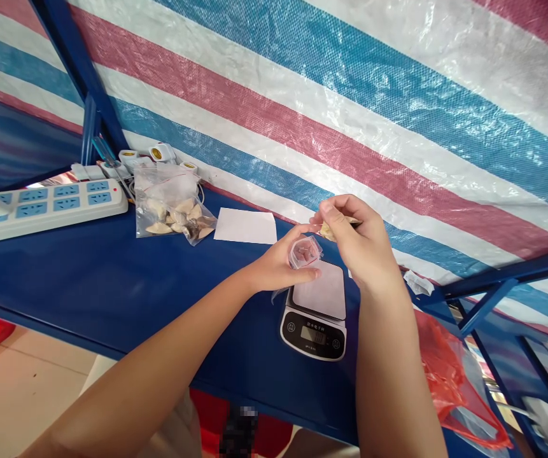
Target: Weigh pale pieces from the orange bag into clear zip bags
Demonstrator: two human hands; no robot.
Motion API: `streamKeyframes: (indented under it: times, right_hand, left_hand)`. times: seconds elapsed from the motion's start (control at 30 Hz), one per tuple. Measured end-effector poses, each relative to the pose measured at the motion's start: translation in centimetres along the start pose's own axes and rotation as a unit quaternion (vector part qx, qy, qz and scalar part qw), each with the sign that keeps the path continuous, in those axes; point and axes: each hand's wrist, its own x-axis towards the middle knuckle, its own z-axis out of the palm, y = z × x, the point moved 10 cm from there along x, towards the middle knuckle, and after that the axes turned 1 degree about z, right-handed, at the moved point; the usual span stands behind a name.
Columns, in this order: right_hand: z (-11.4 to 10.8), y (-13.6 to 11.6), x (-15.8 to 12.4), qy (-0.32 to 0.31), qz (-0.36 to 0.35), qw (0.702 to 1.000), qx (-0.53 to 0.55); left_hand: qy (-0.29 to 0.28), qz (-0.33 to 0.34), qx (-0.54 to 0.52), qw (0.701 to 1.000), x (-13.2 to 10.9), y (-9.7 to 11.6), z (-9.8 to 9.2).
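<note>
My left hand (274, 270) grips a small transparent plastic bag (305, 252) holding reddish-brown pieces. My right hand (359, 240) pinches a pale tan dried slice (331, 231) between thumb and fingers, just above that bag and close to my left fingertips. Both hands are over the back of a black-and-white digital kitchen scale (314, 315), whose pale platform (320, 289) is partly hidden by my left hand. The scale's display digits are too small to read. A larger transparent bag (173, 213) of similar pale slices lies to the left.
A white sheet of paper (245, 226) lies on the blue table (111, 273). A white power strip (49, 205) sits at the far left, with white plugs behind it. A striped tarp (331, 127) forms the backdrop. A red plastic bag (450, 381) hangs at the right edge.
</note>
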Motion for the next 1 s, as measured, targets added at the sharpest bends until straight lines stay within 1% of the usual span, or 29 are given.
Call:
streamKeyframes:
  times: [0.13,0.2,0.27,0.3,0.33,0.37,0.47,0.5,0.53,0.57,0.67,0.77,0.87,1.0]
  right_hand:
    - [1.7,0.3,0.0,-0.010,0.013,0.999,0.032]
    - [1.4,0.2,0.0,0.007,0.010,0.999,0.030]
    - [0.3,-0.2,0.1,0.036,-0.008,0.999,0.018]
    - [-0.1,-0.4,0.0,0.041,-0.016,0.999,0.005]
    - [-0.2,-0.5,0.1,0.029,-0.021,0.999,-0.010]
    - [0.0,-0.5,0.0,-0.002,-0.024,0.999,-0.026]
    - [1.8,-0.5,-0.5,-0.133,-0.028,0.988,-0.070]
    - [2.2,-0.4,-0.8,-0.167,-0.029,0.982,-0.083]
    - [2.5,-0.4,-1.0,-0.186,-0.032,0.977,-0.097]
    - [2.6,-0.5,-1.1,-0.192,-0.036,0.974,-0.111]
    - [2.4,-0.5,-1.1,-0.180,-0.042,0.972,-0.141]
    - [2.4,0.0,-1.0,-0.179,-0.026,0.974,-0.140]
    - [2.4,0.5,-0.9,-0.182,-0.006,0.975,-0.125]
    - [2.1,0.3,-0.9,-0.158,-0.005,0.977,-0.142]
  left_hand:
    - [0.009,0.004,-0.051,0.999,0.1,0.1,0.1]
    - [0.016,-0.006,-0.068,0.998,0.1,-0.2,-0.1]
    - [0.025,-0.020,-0.076,0.997,0.1,-0.5,-0.3]
    - [0.031,-0.024,-0.077,0.996,0.1,-0.6,-0.4]
    - [0.035,-0.026,-0.078,0.996,0.1,-0.6,-0.6]
    - [0.039,-0.026,-0.080,0.996,0.1,-0.6,-0.7]
    - [0.036,-0.009,-0.088,0.995,0.2,-0.4,-0.8]
    - [0.028,-0.001,-0.093,0.995,0.3,-0.3,-0.8]
    - [0.021,0.004,-0.098,0.995,0.3,-0.2,-0.7]
    - [0.014,0.004,-0.103,0.995,0.4,-0.2,-0.6]
    - [0.008,-0.019,-0.104,0.994,0.3,-0.5,-0.6]
    - [0.010,-0.042,-0.099,0.994,0.2,-0.6,-0.6]
    - [0.016,-0.050,-0.099,0.994,0.2,-0.5,-0.6]
    - [0.014,-0.047,-0.096,0.994,0.3,-0.4,-0.5]
